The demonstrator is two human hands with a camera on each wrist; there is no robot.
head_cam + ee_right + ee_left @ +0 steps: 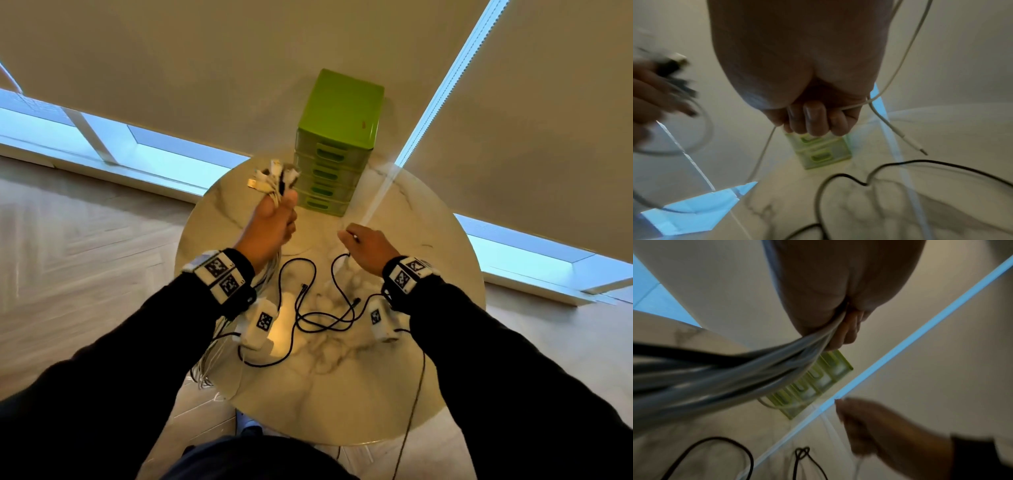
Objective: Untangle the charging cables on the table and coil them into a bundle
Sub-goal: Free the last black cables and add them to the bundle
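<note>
My left hand [274, 219] is raised over the round marble table [428, 359] and grips a bunch of white cables [274, 180] just below their plugs. Their strands [719, 386] hang down past my wrist and over the table's left edge. My right hand [364, 245] is a fist around a single white cable [898, 66], whose plug end [920, 150] dangles free. A black cable [308, 318] lies in loose, crossing loops on the table between my wrists.
A green plastic drawer unit [337, 147] stands at the table's far edge, just beyond my left hand. Window blinds hang behind it. Another thin dark cable [416, 404] runs off the table's front right edge toward the floor.
</note>
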